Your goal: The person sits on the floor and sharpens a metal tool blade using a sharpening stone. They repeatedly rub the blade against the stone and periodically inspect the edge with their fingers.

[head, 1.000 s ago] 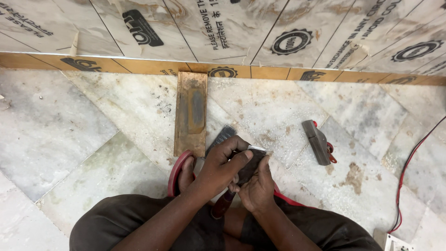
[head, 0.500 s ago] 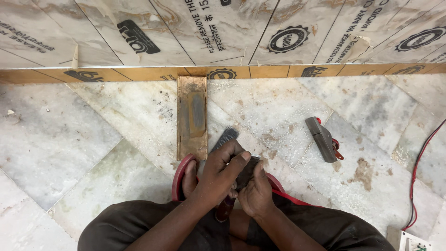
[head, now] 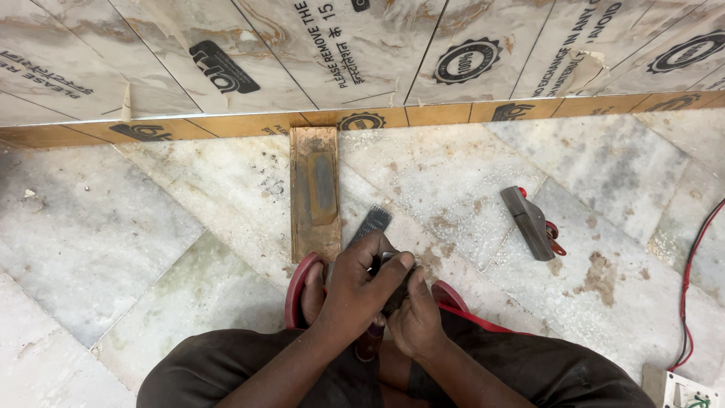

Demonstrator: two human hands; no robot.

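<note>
Head view, looking straight down at a person squatting on a marble floor (head: 151, 227). Landmark is the wooden sharpening block (head: 315, 193), lying lengthwise on the floor with its far end touching the yellow skirting strip (head: 226, 125) at the base of the film-wrapped wall panels (head: 340, 53).

Left hand (head: 355, 291) sits just at the near end of the block, fingers curled over a dark flat metal tool (head: 389, 291). Right hand (head: 415, 321) is right beside it, slightly nearer the body, also wrapped around the same tool from below. Both hands closed on it, touching each other. I can't make out the tool's exact kind; most of it is hidden by the fingers.

A dark ridged blade (head: 370, 225) pokes out past the left hand's fingers, just right of the block's near end, tilted up and right. I cannot tell if it is part of the held tool.

Red sandals (head: 298, 283) on the feet, at the block's near end.

Right of the block, well apart: a small grey hand plane (head: 529, 223) with a red part, lying on the floor. Further right, a red cable (head: 689, 279) running down to a white socket box (head: 680, 389) in the corner.
</note>
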